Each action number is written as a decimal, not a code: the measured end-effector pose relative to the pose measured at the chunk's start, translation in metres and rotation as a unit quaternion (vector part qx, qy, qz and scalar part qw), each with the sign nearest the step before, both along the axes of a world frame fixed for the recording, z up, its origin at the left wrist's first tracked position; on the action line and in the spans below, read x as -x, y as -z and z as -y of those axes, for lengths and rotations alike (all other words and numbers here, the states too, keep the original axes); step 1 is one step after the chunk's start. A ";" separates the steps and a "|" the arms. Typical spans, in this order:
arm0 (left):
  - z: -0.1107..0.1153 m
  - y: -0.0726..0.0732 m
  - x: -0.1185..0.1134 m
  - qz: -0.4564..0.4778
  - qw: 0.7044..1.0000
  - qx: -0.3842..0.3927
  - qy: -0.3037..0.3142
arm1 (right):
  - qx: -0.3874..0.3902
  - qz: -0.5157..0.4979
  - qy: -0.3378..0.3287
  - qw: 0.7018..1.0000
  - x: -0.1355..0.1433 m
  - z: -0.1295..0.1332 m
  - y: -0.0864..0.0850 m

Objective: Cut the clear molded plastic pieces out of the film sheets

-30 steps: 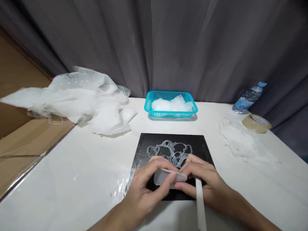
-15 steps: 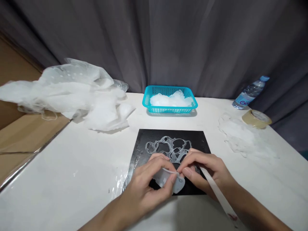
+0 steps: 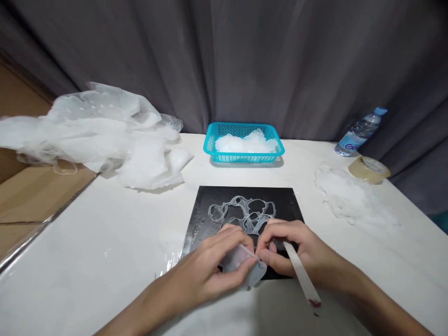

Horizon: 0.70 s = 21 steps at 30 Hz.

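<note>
My left hand is closed on a translucent, pale, flexible piece, with its thumb and fingertips gripping the edge. Right beside it, my right hand pinches at the same edge, fingertips nearly meeting those of the left. A flat white strip with a dark red mark at its lower end is tucked in my right hand and sticks out below the palm. Both hands are over the front of a black mat. Behind them on the mat lies a tangle of clear, looped trimmings.
A turquoise basket behind the mat holds translucent white pieces. At the left, a heap of whitish sheets overhangs a cardboard box. On the right are a water bottle, a tape roll and thin clear scraps.
The translucent piece has tilted in my left hand. My right fingers are more curled, and the white strip's lower end has swung left. The whole view has shifted slightly.
</note>
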<state>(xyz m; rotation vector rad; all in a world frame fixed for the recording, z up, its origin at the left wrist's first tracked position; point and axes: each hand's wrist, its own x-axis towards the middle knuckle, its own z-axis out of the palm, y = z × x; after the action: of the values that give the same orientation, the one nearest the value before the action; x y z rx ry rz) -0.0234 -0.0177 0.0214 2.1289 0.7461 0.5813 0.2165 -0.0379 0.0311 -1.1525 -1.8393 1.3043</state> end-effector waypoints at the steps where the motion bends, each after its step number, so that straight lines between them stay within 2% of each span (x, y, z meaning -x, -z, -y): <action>1: -0.001 -0.002 0.000 -0.005 1.000 0.014 0.010 | 0.001 0.000 -0.004 1.000 0.000 0.000 -0.001; 7: -0.003 -0.007 0.000 -0.010 0.999 0.041 0.020 | 0.000 0.005 -0.017 1.000 -0.002 -0.001 -0.002; 21: -0.004 -0.003 0.000 -0.038 0.998 0.046 0.024 | -0.032 0.024 -0.027 0.999 0.000 0.001 0.007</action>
<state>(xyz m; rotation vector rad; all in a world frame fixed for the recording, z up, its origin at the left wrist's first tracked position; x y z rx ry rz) -0.0230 -0.0141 0.0243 2.0877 0.7481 0.4349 0.2164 -0.0389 0.0243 -1.1169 -1.9461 1.2485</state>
